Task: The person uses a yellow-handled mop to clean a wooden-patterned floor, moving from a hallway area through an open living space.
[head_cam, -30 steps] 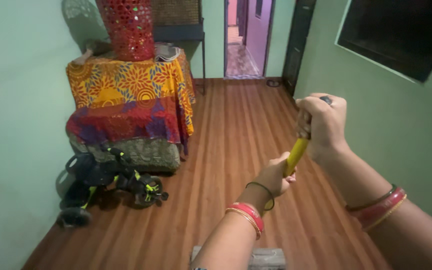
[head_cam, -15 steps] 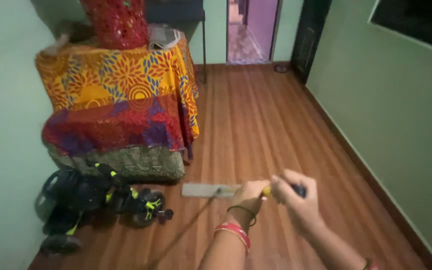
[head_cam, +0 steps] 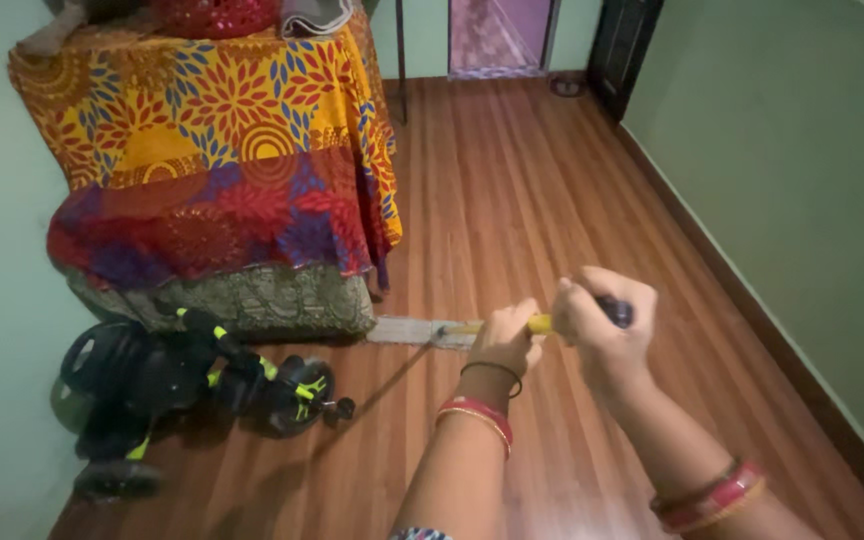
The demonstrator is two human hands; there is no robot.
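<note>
I am in a room of a home: wood-look floor (head_cam: pixel 552 180), pale green walls (head_cam: pixel 782 150), a child's black tricycle (head_cam: pixel 192 375) by a piece of furniture draped in bright flowered cloths (head_cam: pixel 222 130), and a doorway (head_cam: pixel 497 35) opening to another room.

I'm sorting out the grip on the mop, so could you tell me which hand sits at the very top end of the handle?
The right hand does: it closes over the dark end cap of the mop handle. The left hand grips lower, on the yellow shaft, nearer the flat mop head.
</note>
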